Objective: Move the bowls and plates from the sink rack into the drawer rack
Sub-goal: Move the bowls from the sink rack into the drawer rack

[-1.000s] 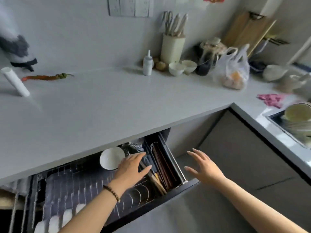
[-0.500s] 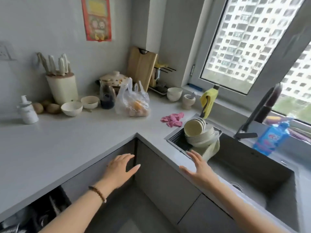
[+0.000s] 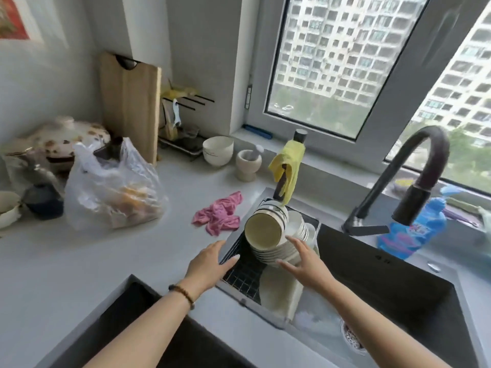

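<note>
Step in hand: reach into sink rack [image 3: 243,272] for nested bowls [image 3: 264,232], tipped on their side there, with a plate [image 3: 279,293] on edge just in front.

Left grip [image 3: 210,264]: fingers straight, apart, empty, over rack edge.

Right grip [image 3: 305,261]: fingers spread beside the stack, not clamped; contact unclear.

Next, by judgement: close both grips round the stack, lift clear, carry to drawer rack (out of view).

Mind yellow cloth [image 3: 288,166] hanging above, tap [image 3: 414,168] at right, pink cloth [image 3: 220,216] on worktop [image 3: 79,261].
</note>
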`<move>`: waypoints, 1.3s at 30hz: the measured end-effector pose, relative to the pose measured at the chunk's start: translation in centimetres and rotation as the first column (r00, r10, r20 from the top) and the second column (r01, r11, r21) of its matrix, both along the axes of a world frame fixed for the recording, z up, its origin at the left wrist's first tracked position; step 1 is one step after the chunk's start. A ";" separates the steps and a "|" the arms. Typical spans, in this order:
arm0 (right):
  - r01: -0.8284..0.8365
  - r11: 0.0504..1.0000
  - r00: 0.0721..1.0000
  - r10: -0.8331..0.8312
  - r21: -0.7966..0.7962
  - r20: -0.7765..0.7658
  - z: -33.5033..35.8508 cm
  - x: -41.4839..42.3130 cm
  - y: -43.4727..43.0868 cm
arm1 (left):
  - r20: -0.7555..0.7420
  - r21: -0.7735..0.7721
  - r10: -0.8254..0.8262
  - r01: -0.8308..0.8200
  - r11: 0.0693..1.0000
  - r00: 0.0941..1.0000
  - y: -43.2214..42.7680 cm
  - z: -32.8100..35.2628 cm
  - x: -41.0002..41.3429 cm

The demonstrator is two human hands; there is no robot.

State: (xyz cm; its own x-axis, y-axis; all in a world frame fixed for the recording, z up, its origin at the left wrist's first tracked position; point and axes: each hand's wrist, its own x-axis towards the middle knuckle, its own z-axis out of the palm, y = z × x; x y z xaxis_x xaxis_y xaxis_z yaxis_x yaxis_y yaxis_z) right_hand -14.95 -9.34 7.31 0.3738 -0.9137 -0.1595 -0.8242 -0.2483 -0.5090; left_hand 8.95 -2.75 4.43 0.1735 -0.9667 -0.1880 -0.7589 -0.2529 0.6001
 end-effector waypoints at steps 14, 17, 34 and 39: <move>0.187 0.982 0.981 -0.187 -0.011 -0.042 -4.1 2.9 -11.6 | -0.166 0.092 -0.065 0.081 0.992 0.984 -15.1 -5.5 -0.2; 0.199 0.978 0.977 -0.203 -0.071 -0.064 -5.0 3.0 -12.5 | -0.209 0.065 -0.047 0.062 0.996 0.977 -15.6 -6.0 -0.2; 0.228 0.942 0.966 -0.251 -0.246 -0.067 -5.2 4.6 -13.7 | -0.446 -0.132 0.074 -0.147 0.980 0.892 -15.5 -5.4 -0.3; 0.199 0.950 0.980 -0.193 -0.240 0.047 -4.8 5.2 -12.9 | -0.556 -0.121 0.082 -0.178 0.977 0.827 -14.2 -4.8 0.5</move>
